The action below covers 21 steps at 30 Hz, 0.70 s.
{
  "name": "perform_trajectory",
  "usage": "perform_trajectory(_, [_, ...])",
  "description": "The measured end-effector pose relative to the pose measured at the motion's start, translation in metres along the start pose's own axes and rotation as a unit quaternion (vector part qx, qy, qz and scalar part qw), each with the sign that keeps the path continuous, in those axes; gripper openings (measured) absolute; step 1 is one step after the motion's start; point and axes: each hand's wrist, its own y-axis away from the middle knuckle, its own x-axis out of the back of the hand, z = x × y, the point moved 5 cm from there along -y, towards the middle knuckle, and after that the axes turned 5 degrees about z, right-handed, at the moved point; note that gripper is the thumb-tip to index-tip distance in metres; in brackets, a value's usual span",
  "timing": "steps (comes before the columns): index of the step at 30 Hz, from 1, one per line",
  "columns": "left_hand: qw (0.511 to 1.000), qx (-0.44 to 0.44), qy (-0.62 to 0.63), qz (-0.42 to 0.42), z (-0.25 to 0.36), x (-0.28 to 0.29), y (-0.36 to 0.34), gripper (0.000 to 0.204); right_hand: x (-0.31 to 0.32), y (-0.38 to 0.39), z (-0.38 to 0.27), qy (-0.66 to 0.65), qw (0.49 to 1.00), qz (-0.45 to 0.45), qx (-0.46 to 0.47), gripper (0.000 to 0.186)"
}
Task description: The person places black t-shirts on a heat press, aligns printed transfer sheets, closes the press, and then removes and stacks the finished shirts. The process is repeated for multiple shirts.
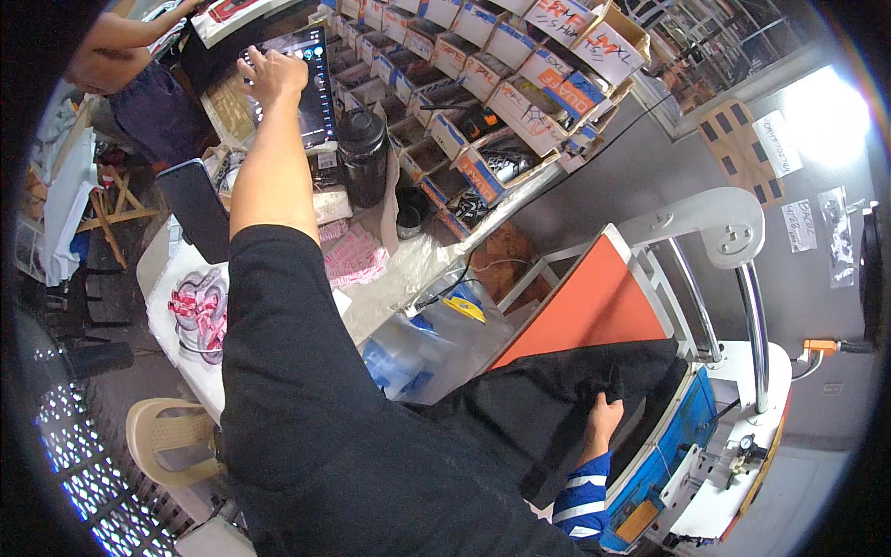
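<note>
My left arm, in a black sleeve, stretches forward to a touchscreen (320,102). There my left hand (276,76) has its fingers apart, the tips at the glass, holding nothing. On the right, my right hand (605,418), below which a blue and white striped sleeve shows, is closed on a black cloth (548,395), bunching it up. The cloth lies over the lower part of an orange-red board (594,302) on a white press machine (729,223). Where the cloth ends near my black clothing is hard to make out.
Cardboard bins (483,79) fill the back. A black tumbler (363,158) and a phone (193,209) stand by the screen. Plastic bags (436,343) lie below. A beige chair (167,432) is at left, and another person (153,102) at upper left.
</note>
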Motion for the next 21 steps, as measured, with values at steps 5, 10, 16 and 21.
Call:
perform_trajectory(5, [1.0, -0.005, 0.008, -0.005, -0.006, -0.006, 0.001, 0.055, 0.0, -0.008, 0.007, 0.017, 1.0, 0.005, -0.006, 0.024])
perform_trajectory(10, [0.999, 0.021, 0.027, -0.009, -0.024, -0.019, 0.049, 0.044, -0.002, -0.015, 0.013, 0.082, 0.996, 0.008, -0.016, 0.027])
perform_trajectory(16, [0.995, -0.048, 0.082, 0.019, -0.062, -0.022, 0.134, 0.033, -0.004, -0.014, 0.014, 0.068, 0.997, 0.03, -0.014, 0.021])
perform_trajectory(21, [0.99, -0.115, 0.085, 0.011, -0.07, -0.012, 0.147, 0.027, -0.004, -0.008, 0.004, 0.086, 0.996, 0.021, -0.008, 0.027])
